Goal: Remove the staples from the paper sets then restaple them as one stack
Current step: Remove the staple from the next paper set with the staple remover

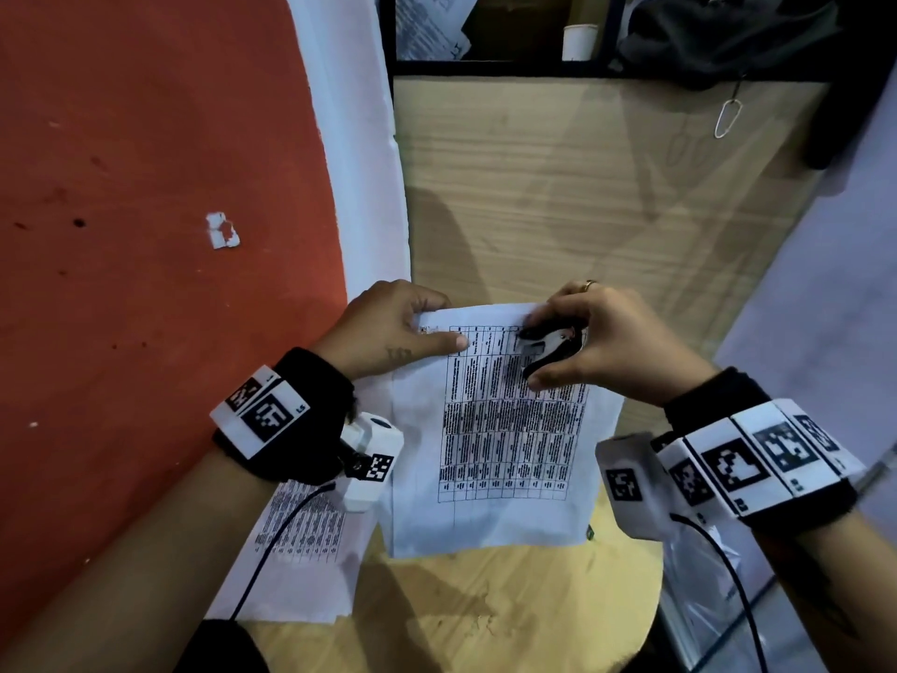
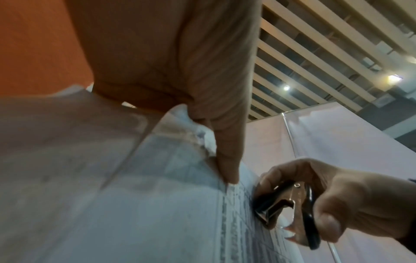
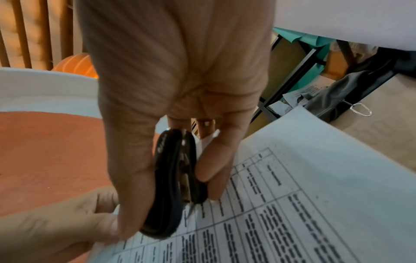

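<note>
From my remote seat I see the red floor (image 1: 121,187) spread past the left hand's knuckles, and a wooden panel (image 1: 582,187) rising beyond both sets of fingertips. Under the wrists sits a round table (image 1: 485,614), bare wood showing nearest me. On it, below the left wrist, lies a second paper set (image 1: 301,527), printed side up and untouched. The held paper set (image 1: 500,439) hangs tilted between the two hands, its top edge up at the fingers and its lower edge down over the table. My left hand (image 1: 383,327) pinches its top left corner, thumb flat on the printed face and the other fingers curled behind the sheet; the left wrist view shows that thumb (image 2: 227,160) pressing down beside the table's first column. My right hand (image 1: 606,342) is curled round the staple remover (image 1: 548,344), thumb on one black grip and forefinger on the other, squeezing it narrow. Its metal claws (image 2: 272,210) touch the paper near the top edge, just right of the left thumb tip. I cannot tell whether a staple sits in the claws. A ring (image 1: 589,284) shows on a right finger.
</note>
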Demonstrator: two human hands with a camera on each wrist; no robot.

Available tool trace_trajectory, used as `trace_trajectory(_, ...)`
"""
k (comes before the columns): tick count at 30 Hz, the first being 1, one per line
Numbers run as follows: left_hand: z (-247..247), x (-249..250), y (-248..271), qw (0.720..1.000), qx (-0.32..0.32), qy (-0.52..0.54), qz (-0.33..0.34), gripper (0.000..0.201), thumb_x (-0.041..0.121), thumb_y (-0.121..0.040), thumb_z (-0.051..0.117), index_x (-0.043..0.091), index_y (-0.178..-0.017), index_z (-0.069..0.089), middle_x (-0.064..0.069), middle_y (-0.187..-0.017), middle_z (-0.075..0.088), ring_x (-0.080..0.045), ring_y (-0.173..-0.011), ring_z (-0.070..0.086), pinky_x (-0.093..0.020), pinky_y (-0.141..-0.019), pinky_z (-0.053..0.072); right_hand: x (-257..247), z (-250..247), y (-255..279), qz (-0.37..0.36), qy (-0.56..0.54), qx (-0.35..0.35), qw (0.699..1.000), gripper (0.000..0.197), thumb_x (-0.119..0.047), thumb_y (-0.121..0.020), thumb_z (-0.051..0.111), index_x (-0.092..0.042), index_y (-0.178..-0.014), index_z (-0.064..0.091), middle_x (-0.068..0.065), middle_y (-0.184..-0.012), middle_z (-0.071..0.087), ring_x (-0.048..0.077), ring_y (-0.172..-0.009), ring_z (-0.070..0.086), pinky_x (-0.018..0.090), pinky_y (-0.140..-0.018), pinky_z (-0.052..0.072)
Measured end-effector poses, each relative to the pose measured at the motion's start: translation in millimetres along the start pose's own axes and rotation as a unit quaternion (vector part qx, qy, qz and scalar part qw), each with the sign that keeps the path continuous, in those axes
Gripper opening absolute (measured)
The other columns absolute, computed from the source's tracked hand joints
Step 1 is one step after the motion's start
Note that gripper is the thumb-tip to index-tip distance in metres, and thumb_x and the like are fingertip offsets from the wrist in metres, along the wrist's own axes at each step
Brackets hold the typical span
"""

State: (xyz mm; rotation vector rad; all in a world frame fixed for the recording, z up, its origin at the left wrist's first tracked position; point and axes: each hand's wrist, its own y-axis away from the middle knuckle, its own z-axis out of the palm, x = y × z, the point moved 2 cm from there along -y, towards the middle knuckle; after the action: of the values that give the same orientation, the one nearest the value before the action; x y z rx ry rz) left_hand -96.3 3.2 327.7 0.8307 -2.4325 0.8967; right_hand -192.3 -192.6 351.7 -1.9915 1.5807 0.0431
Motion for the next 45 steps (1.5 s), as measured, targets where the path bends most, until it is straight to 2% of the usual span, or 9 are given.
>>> trace_trajectory(5, 0, 15, -9, 0.998, 0.004, -0.058, 0.015, 0.023, 0.051, -0.069, 0.067, 0.030, -0.060, 0.063, 0.009, -0.049, 0.052, -0.003, -0.051, 0.044, -0.028, -0.055, 0.035, -8, -3, -1, -0.002, -0.009, -0.001, 1.000, 0.046, -0.025, -0.050, 0.090, -0.020, -0.093, 0.074, -0.004, -0.090, 0.065, 0.010, -0.083, 0.061, 0.015, -0.076, 0.044)
trace_trajectory(10, 1, 18, -7, 0.999, 0.014, -0.004, 0.033, 0.029, 0.038, -0.077, 0.074, 0.052, -0.057, 0.060, 0.021, -0.048, 0.052, 0.008, -0.048, 0.043, -0.020, -0.052, 0.030, -6, -7, 3, -0.016, -0.008, 0.035, 0.999, 0.048, -0.023, -0.051, 0.090, -0.016, -0.096, 0.074, -0.002, -0.103, 0.058, 0.011, -0.091, 0.056, 0.014, -0.079, 0.040)
trace_trajectory(14, 0, 12, -5, 0.999, -0.001, 0.033, 0.010, 0.022, 0.029, -0.076, 0.078, 0.024, -0.061, 0.063, 0.013, -0.051, 0.054, 0.007, -0.050, 0.045, -0.017, -0.051, 0.032, -1, -3, 8, -0.023, 0.009, 0.048, 0.999, 0.050, -0.019, -0.052, 0.090, -0.012, -0.098, 0.073, 0.004, -0.100, 0.056, 0.010, -0.089, 0.050, -0.002, -0.073, 0.031)
trace_trajectory(17, 0, 11, -2, 0.999, -0.029, 0.035, -0.004, 0.025, 0.034, -0.067, 0.076, 0.011, -0.073, 0.067, 0.003, -0.061, 0.064, 0.005, -0.056, 0.050, -0.019, -0.056, 0.037, 2, -2, 8, -0.010, -0.002, 0.054, 0.998, 0.050, -0.021, -0.052, 0.090, -0.012, -0.098, 0.073, 0.002, -0.094, 0.059, 0.012, -0.084, 0.055, 0.003, -0.072, 0.036)
trace_trajectory(21, -1, 10, -1, 0.997, 0.006, 0.077, -0.015, 0.011, 0.027, -0.064, 0.073, 0.023, -0.071, 0.066, 0.012, -0.062, 0.065, 0.003, -0.060, 0.054, -0.022, -0.063, 0.041, 3, -2, 8, -0.006, -0.021, 0.078, 0.997, 0.049, -0.023, -0.051, 0.090, -0.013, -0.096, 0.073, 0.004, -0.100, 0.058, 0.016, -0.090, 0.058, 0.016, -0.082, 0.043)
trace_trajectory(24, -1, 15, -3, 0.992, 0.009, 0.126, -0.014, 0.022, 0.026, -0.061, 0.077, 0.015, -0.077, 0.066, 0.001, -0.073, 0.070, -0.004, -0.065, 0.057, -0.026, -0.068, 0.044, -6, 7, 15, -0.078, -0.039, 0.205, 0.975, 0.043, -0.014, -0.055, 0.086, -0.007, -0.095, 0.070, 0.015, -0.115, 0.052, 0.010, -0.094, 0.053, 0.005, -0.084, 0.040)
trace_trajectory(28, -3, 26, -5, 0.987, 0.001, 0.161, -0.020, 0.025, 0.018, -0.059, 0.082, 0.015, -0.080, 0.067, 0.000, -0.072, 0.069, -0.006, -0.065, 0.057, -0.024, -0.065, 0.045, -26, 28, 20, -0.195, 0.027, 0.248, 0.949, 0.035, -0.006, -0.064, 0.072, -0.002, -0.099, 0.068, 0.016, -0.109, 0.062, 0.027, -0.092, 0.062, 0.041, -0.071, 0.055)
trace_trajectory(32, -6, 32, -3, 0.981, -0.006, 0.194, -0.021, 0.026, 0.001, -0.067, 0.082, 0.006, -0.087, 0.067, 0.000, -0.071, 0.069, -0.002, -0.062, 0.058, -0.016, -0.062, 0.046, -31, 29, 16, -0.241, 0.065, 0.245, 0.937, 0.033, -0.005, -0.064, 0.072, -0.002, -0.097, 0.070, 0.012, -0.100, 0.068, 0.034, -0.082, 0.065, 0.040, -0.063, 0.055)
trace_trajectory(45, -2, 36, -2, 0.972, 0.005, 0.230, -0.050, 0.027, -0.006, -0.065, 0.080, 0.007, -0.083, 0.065, 0.006, -0.061, 0.066, -0.002, -0.056, 0.055, -0.013, -0.058, 0.046, -34, 28, 13, -0.264, 0.132, 0.232, 0.927, 0.027, -0.008, -0.063, 0.072, -0.003, -0.090, 0.071, 0.008, -0.091, 0.070, 0.031, -0.075, 0.064, 0.035, -0.051, 0.053)
